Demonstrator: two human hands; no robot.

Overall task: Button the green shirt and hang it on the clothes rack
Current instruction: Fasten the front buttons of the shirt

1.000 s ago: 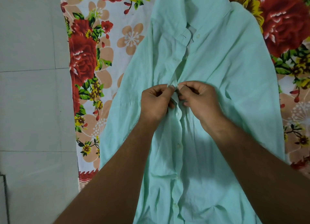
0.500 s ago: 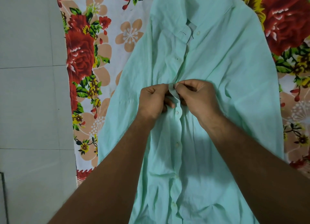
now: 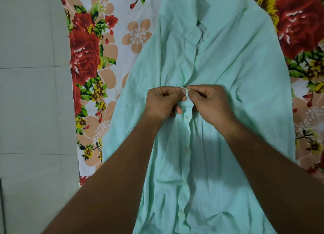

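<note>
Hands meet at the chest of a mint-green shirt [image 3: 236, 93] spread front-up on a floral sheet [image 3: 87, 61], its collar [image 3: 198, 33] at the far end. The left hand [image 3: 161, 104] and right hand [image 3: 212, 104], fingers curled, pinch the front placket [image 3: 187, 104] between them, thumbs nearly touching. A button [image 3: 185, 117] just below them appears fastened, as do those nearer the person; above, the front lies open. Both forearms cover parts of the lower shirt. Pale tiled floor [image 3: 29, 111] borders the sheet's left edge.
</note>
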